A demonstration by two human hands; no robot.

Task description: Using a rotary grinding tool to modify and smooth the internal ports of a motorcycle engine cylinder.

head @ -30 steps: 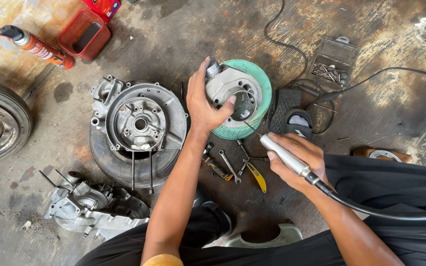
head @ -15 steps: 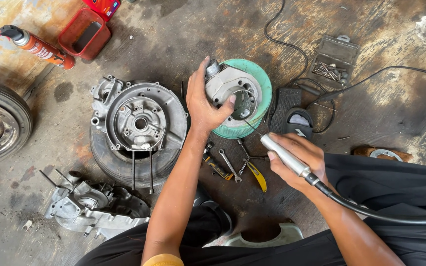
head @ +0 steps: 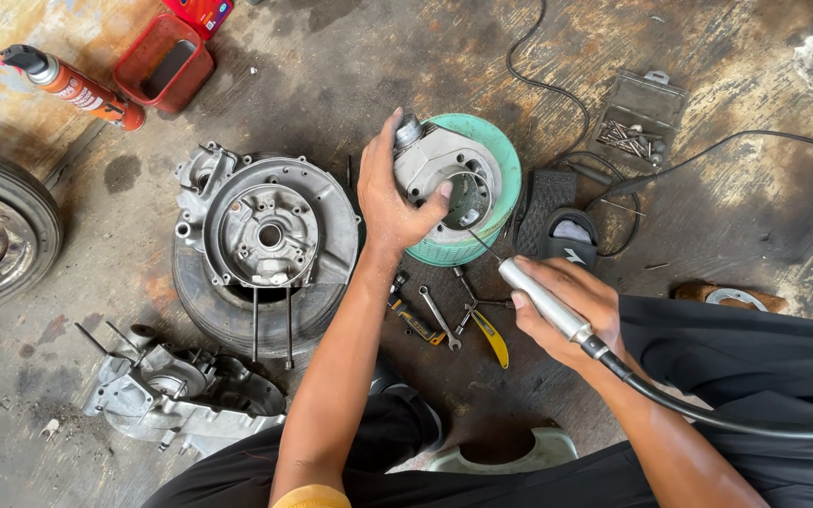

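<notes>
**Asker:** While the person sits over the workshop floor, what do the two hands have hold of?

**Describer:** Closed around a grey metal engine cylinder, the left hand has its thumb on the near edge and its fingers over the far side. That cylinder rests on an upturned green basket. Wrapped shut around a silver rotary grinder handpiece, the right hand holds it like a pen. A thin bit reaches up towards the cylinder's opening, and a black flexible shaft trails off to the right.

**Asker:** How far along does the work look?

**Describer:** Judging by the view, grinding is under way or about to begin; the bit's tip sits at the bore's lower rim, though contact cannot be confirmed. An engine crankcase half lies on a tyre to the left, apart, so reassembly appears undone. Small spanners lie on the floor between the forearms.
</notes>
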